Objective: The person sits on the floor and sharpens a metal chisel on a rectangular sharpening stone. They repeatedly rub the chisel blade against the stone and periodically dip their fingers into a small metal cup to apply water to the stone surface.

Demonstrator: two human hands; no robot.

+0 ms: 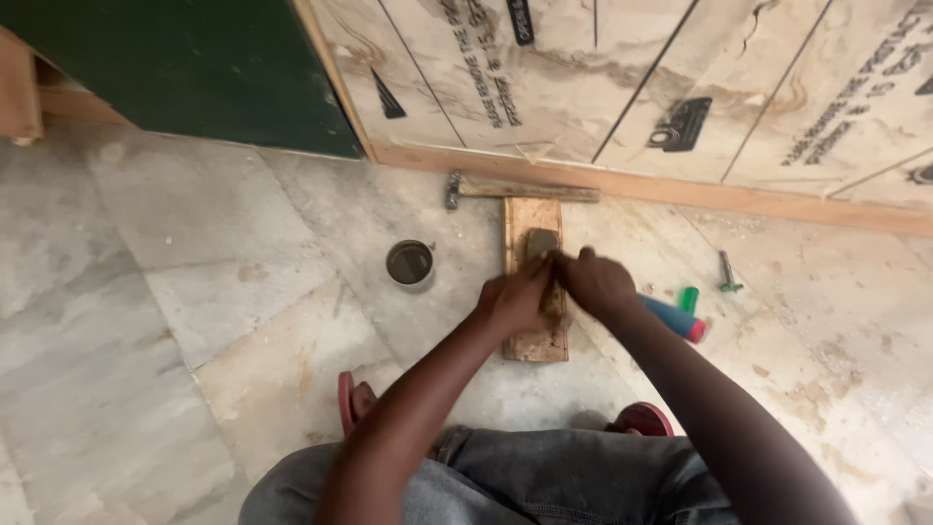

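Crouched over a marble floor (146, 321), we press our left hand (513, 299) and right hand (595, 282), fingers curled together, onto a dark sharpening stone (540, 240) lying on a small wooden board (536, 342). A hammer (515, 190) lies just beyond the board, a small round tin (410, 263) to its left.

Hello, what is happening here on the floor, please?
A person crouches on a marble floor, both hands together over a dark block on a wooden board. The left hand and right hand press something there; what exactly is hidden. A hammer, a small round tin and a red-blue tool lie nearby.
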